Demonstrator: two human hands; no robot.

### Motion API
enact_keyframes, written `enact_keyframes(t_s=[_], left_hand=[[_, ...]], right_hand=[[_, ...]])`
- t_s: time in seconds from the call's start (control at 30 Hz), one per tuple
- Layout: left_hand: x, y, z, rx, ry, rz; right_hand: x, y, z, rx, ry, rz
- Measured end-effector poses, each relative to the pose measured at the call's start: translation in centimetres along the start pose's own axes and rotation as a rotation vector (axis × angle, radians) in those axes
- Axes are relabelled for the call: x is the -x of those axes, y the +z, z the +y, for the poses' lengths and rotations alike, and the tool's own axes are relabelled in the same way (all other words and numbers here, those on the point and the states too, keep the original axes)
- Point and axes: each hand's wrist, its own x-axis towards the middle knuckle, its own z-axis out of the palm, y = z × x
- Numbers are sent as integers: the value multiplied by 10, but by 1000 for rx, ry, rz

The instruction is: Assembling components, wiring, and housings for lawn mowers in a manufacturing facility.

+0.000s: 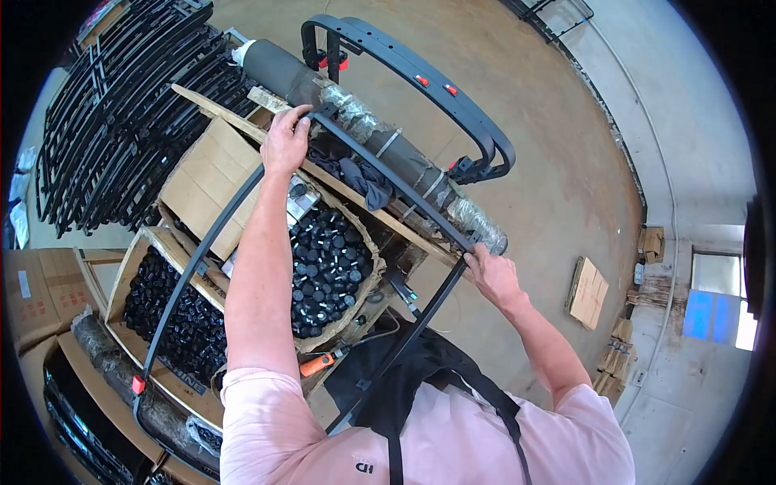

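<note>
A black metal tube frame [388,176] with bent corners is held out in front of me. My left hand [287,141] is closed around its far left corner. At the right corner, my right hand [493,275] grips the tube with the thumb and fingers. From each corner a side tube runs back toward me; the left one carries a red clip [138,385]. Beneath the frame lies a long padded bar [283,69], partly wrapped in clear plastic. Past the bar is a second black frame [388,56] with red clips.
Under my left arm, one carton holds black round-headed bolts [327,267], another small black parts [178,311]. An orange-handled tool [317,364] lies near my apron. Dark cloth [356,174] rests by the bar. Stacked black frames [121,121] stand far left; flat cardboard [588,293] lies on the floor.
</note>
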Motion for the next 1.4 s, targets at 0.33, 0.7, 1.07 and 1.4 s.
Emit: enact_keyframes(t_s=[0.33,0.7,1.07,1.4], left_hand=[[2,-7,22,-20,-183,-88],[0,-5,19,-53,-122,-44],[1,-2,9,-25,-131,7],[3,-6,11,129,-18,47]], right_hand=[[3,-14,5,63,-114,-77],[0,-11,4,252,-223,199],[5,-24,1,458,-217,-135],[3,-28,-4,364,-373,105]])
